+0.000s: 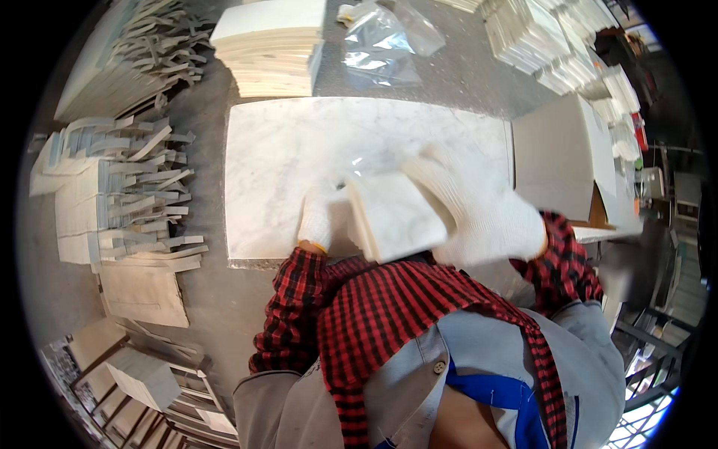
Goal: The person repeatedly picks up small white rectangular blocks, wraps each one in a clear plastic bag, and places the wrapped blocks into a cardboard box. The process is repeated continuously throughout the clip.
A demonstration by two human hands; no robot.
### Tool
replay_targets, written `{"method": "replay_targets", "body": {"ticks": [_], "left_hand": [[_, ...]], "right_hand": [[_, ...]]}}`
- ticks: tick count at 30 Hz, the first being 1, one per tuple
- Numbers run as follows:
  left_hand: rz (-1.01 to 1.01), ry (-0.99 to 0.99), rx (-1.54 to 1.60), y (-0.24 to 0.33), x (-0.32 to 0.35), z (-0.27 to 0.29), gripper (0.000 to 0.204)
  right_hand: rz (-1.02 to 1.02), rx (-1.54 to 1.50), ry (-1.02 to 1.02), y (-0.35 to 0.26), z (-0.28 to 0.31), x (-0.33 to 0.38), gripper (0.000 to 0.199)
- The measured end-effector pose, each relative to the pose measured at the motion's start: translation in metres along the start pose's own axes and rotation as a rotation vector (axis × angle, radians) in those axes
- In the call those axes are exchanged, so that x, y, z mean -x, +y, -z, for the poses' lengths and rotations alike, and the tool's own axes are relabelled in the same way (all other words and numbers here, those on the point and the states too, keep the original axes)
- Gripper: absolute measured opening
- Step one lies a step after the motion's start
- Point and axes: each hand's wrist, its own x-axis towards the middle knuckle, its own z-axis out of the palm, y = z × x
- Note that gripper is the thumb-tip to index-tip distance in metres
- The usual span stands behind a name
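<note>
Both hands wear white knitted gloves. My left hand (318, 215) is closed on the left side of a small stack of white, marbled tiles (400, 217), its fingers partly hidden by the stack. The tiles lean at a tilt close to my body, over the near edge of a white marbled slab (292, 142). Smeared by motion, my right hand (475, 209) is along the right side of the stack, fingers pointing up and left. Whether it grips the tiles cannot be made out. A small shiny scrap (357, 163) shows just beyond the stack.
A tall stack of pale boards (273, 63) stands behind the slab, beside clear plastic bags (381, 45). To the left are bundled tiles with loose strips (142, 194). An open cardboard box (553, 153) adjoins the slab's right side; more tile stacks (527, 37) stand far right.
</note>
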Motion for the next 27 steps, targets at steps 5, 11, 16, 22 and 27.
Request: {"method": "replay_targets", "body": {"ticks": [5,11,16,22,27], "left_hand": [[0.428,-0.029,0.625,0.045,-0.015,0.024,0.026],[0.475,-0.027,0.733,0.051,-0.014,0.024,0.022],[0.392,-0.019,0.648,0.045,-0.019,0.022,0.022],[0.458,-0.012,0.873,0.033,-0.014,0.02,0.019],[0.418,-0.169,0.692,0.049,-0.023,0.035,0.015]], "right_hand": [[-0.276,0.082,-0.073,-0.008,-0.047,0.06,0.061],[-0.183,0.14,0.038,-0.015,-0.083,0.051,0.038],[-0.292,0.199,-0.051,-0.031,-0.084,0.058,0.051],[-0.257,-0.209,0.094,-0.049,-0.079,0.062,0.041],[-0.133,-0.211,0.33,-0.052,-0.129,0.039,0.041]]}}
